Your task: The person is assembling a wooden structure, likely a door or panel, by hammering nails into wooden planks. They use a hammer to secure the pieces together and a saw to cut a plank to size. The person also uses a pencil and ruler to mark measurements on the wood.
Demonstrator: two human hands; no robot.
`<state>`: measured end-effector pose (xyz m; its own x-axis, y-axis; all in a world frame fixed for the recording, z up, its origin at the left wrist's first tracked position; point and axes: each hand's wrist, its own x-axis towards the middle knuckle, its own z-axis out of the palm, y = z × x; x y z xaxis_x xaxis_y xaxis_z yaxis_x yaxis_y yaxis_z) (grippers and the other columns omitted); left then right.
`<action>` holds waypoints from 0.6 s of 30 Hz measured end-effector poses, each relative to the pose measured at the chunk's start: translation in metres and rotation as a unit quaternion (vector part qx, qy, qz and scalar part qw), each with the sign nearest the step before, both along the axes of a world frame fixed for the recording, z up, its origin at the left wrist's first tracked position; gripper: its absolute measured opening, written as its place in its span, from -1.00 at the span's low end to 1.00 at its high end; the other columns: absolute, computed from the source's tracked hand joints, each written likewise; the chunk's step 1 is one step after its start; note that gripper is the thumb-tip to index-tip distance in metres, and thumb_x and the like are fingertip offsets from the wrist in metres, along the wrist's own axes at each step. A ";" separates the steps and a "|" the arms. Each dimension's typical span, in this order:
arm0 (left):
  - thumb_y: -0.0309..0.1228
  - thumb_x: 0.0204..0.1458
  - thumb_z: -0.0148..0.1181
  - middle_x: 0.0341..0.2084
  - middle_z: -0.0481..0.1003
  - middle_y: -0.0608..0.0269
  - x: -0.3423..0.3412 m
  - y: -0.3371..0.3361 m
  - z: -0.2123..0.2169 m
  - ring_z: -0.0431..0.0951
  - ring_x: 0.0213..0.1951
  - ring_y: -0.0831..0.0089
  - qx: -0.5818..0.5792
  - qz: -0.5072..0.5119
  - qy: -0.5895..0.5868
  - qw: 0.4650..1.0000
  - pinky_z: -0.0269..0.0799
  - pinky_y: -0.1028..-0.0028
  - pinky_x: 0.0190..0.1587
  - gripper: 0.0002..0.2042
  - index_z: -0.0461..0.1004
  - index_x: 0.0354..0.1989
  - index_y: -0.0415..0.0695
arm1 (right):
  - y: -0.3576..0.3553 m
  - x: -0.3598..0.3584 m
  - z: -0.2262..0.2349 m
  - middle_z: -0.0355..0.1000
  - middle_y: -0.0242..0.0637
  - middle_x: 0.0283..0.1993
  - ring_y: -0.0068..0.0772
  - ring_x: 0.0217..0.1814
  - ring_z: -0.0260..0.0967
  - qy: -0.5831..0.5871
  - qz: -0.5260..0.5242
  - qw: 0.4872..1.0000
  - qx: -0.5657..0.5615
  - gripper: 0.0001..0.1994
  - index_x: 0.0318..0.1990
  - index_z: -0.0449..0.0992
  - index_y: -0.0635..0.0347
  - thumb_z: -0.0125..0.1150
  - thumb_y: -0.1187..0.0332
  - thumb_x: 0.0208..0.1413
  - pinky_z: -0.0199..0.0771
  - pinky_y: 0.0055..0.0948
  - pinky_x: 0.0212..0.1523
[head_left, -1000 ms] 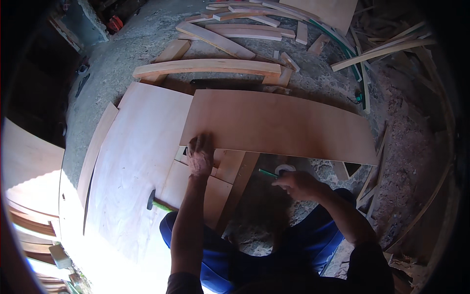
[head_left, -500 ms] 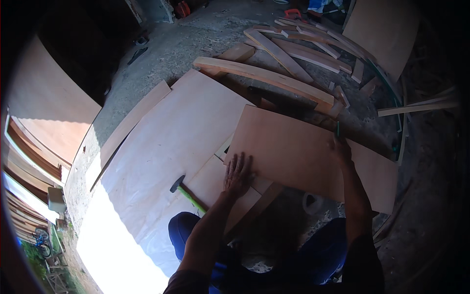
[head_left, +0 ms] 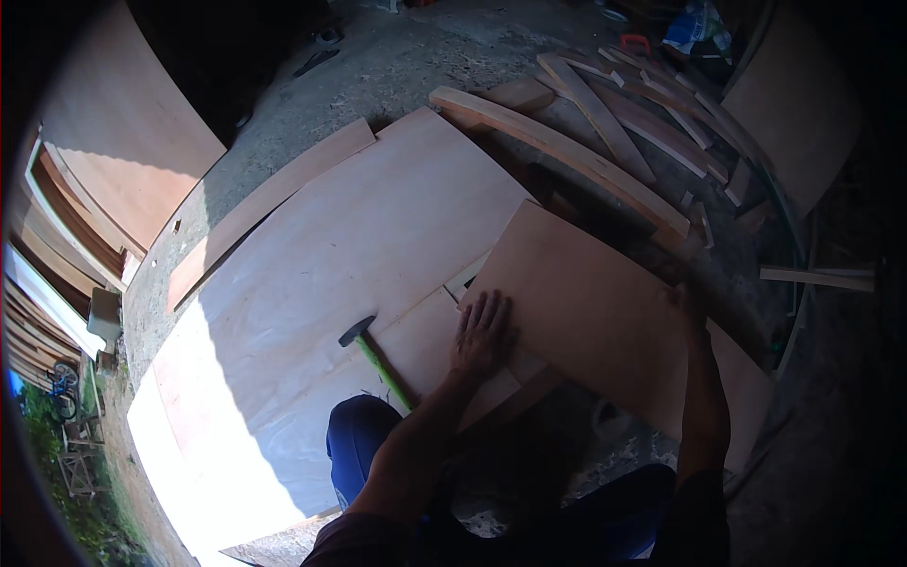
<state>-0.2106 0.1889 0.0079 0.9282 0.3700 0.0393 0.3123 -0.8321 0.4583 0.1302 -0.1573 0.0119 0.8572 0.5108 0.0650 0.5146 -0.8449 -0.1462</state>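
A reddish-brown plywood panel [head_left: 595,283] lies slanted in front of me, its left part overlapping a larger pale plywood sheet [head_left: 359,227]. My left hand [head_left: 484,331] rests flat on the panel's near left corner, fingers spread. At the panel's far edge, toward its right end, my right hand [head_left: 688,307] is closed, its fingertips dark and partly hidden; what it holds does not show clearly. Left of my left forearm, a hammer [head_left: 378,364] with a dark head and green handle lies on the pale sheet.
Beyond the panel lie a long wooden beam [head_left: 557,151] and several loose wooden strips [head_left: 661,104]. A narrow board [head_left: 274,208] runs along the pale sheet's far left edge. Upright sheets [head_left: 142,142] stand at left; another sheet [head_left: 803,113] leans at far right.
The view has shifted, moving the scene around in it. My left hand stays on the panel. The thin green pencil-like stick upright in my right hand earlier no longer shows clearly.
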 end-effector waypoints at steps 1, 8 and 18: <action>-0.02 0.31 -0.10 0.50 0.02 0.05 -0.002 0.002 0.000 -0.10 0.53 0.06 0.001 0.002 -0.002 1.000 -0.25 0.07 0.52 -0.38 0.07 0.49 0.00 | 0.001 -0.002 0.008 0.50 0.10 -0.29 0.14 -0.21 0.52 0.010 0.016 0.999 0.041 -0.65 -0.21 0.49 0.29 0.27 0.12 0.16 0.46 -0.04 -0.19; -0.05 0.31 -0.09 0.49 0.02 0.04 -0.005 0.005 -0.001 -0.09 0.52 0.04 -0.006 0.013 -0.009 1.000 -0.24 0.03 0.51 -0.39 0.07 0.49 -0.01 | -0.022 -0.034 0.077 0.44 0.06 -0.44 0.06 -0.45 0.42 0.008 0.087 0.996 0.035 -0.68 -0.38 0.51 0.22 0.22 0.12 0.23 0.36 -0.11 -0.40; 0.00 0.31 -0.10 0.49 0.02 0.01 -0.007 0.014 -0.010 -0.09 0.52 0.06 -0.004 0.058 -0.029 0.998 -0.24 0.04 0.51 -0.37 0.09 0.48 -0.03 | -0.032 -0.071 0.022 0.57 0.01 -0.30 -0.17 -0.27 0.56 0.034 0.090 0.995 0.024 -0.63 -0.16 0.62 0.27 0.18 0.07 0.27 0.48 -0.20 -0.18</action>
